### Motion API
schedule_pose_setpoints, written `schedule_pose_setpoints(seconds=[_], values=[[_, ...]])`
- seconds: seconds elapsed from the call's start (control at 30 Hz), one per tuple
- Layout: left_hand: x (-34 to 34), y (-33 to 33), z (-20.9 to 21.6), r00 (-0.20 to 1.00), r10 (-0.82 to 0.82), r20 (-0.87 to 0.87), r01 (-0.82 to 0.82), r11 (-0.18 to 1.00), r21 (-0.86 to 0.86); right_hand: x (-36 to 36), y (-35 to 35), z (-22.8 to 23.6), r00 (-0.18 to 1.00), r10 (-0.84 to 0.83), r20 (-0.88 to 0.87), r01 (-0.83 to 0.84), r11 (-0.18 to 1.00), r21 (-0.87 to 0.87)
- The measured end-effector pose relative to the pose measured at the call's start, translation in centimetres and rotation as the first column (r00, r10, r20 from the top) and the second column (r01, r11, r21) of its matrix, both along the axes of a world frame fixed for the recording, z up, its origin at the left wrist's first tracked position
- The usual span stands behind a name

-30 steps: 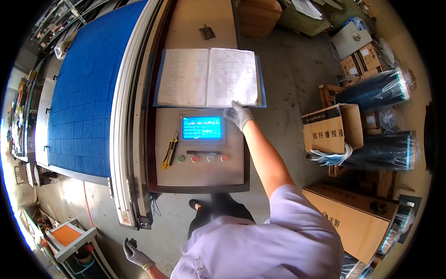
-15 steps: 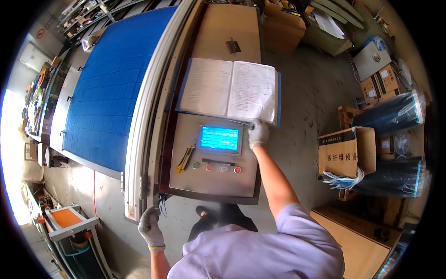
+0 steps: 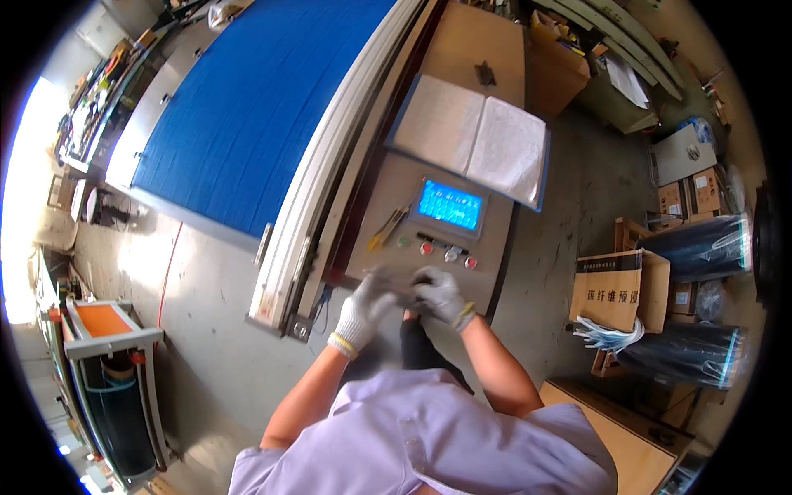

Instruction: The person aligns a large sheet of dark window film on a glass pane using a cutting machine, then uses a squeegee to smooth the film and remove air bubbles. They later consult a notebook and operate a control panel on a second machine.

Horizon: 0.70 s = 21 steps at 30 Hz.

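Both my hands wear pale knitted gloves with yellow cuffs and are close together at the near edge of the metal control panel. My left hand has its fingers stretched toward the panel edge, thumb apart, nothing visible in it; the fingertips are blurred. Close beside it, my right hand has bent fingers smeared by motion, so its grip is unclear. Above the hands, a lit blue touchscreen sits in the panel. A yellow utility knife lies left of the round push buttons. An open binder lies beyond the screen.
A long white rail runs left of the panel, beside a wide blue bed. A framed stand with a dark roll is at lower left. An open carton and dark wrapped rolls stand at right.
My right hand has left the binder's lower edge and come down toward me. My left hand has risen from the rail's end to meet it. The view has turned, and the screen display differs.
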<state>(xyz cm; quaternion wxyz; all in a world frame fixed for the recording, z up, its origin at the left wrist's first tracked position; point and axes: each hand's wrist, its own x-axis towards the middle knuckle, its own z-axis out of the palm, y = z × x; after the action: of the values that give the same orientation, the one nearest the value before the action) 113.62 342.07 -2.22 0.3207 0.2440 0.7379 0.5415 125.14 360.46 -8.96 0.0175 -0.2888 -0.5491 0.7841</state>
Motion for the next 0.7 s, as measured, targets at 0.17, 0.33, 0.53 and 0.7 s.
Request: schedule_pose_setpoints(seconds=[0.17,0.33,0.53,0.7], values=[[-1.3,-8.6,2.0,0.895,0.305,0.324,-0.375,0.91,0.178,-4.7,-8.3,3.4,0.946,0.309,-0.093,-0.317,0.945,-0.086],[-2.1,-17.3,1.2,0.929,0.118,-0.351,-0.286,0.831,-0.478,-6.8,-13.9,-1.9,0.994,0.018,0.104,-0.01,0.997,-0.081],[-2.4,-16.6,-1.4,0.837,-0.088,-0.539,-0.2,0.869,-0.453,-12.0,-19.3,-4.4,0.966,0.04,0.254,-0.08,0.986,0.148],[-3.0,-18.7,-2.4,0.796,-0.124,-0.592,-0.173,0.891,-0.419,-14.4,-21.0,-4.7,0.917,-0.067,0.393,-0.076,0.938,0.338]])
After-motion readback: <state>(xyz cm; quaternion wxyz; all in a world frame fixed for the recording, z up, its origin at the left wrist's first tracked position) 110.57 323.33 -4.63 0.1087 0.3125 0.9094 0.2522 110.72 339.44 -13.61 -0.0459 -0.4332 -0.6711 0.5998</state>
